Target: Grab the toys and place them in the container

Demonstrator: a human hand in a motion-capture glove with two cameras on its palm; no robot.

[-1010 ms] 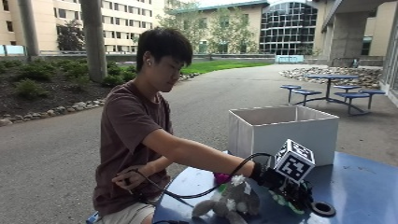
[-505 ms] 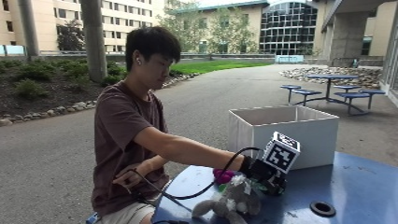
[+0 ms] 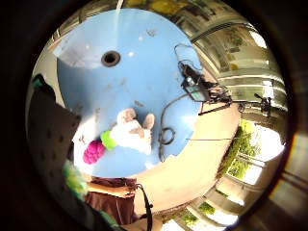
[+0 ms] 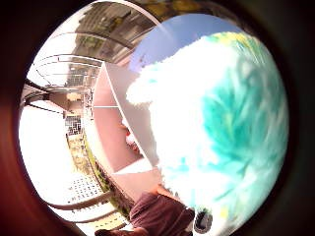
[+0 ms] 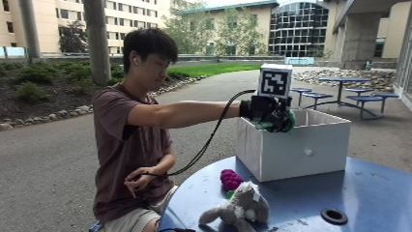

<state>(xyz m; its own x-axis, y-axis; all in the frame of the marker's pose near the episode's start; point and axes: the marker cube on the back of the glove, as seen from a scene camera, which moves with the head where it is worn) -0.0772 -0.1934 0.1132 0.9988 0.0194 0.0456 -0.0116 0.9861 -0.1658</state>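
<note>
**Over the box rim: green toy in the gloved hand**

Above the near-left corner of the white box [image 5: 293,145], the gloved right hand [image 5: 269,113] is held out at arm's length, fingers curled round a fluffy green-and-white toy [image 5: 283,124]. Toy sits just over the box's open top, at about 11 o'clock from the box's front face; can't tell if it touches the rim. Thumb-side palm view: same toy [image 4: 221,132] fills most of the frame, close to the palm, w/ the box's inner walls [image 4: 118,132] beside it.

Box stands on the round blue bench [image 5: 360,193]. On the bench in front of the box, at approx 7 o'clock from it: a grey-white stuffed rabbit [image 5: 238,210] lying down, and a magenta bumpy toy w/ a green end [image 5: 229,180] just beside it, nearer the box. Little-finger-side view shows the pair from above: rabbit [image 3: 132,132] and magenta toy [image 3: 96,149] touching, near the bench edge. Bench has a dark centre hole [image 5: 333,215].

Person's bare left hand [image 5: 143,180] rests by the lap, holding a cable.
</note>
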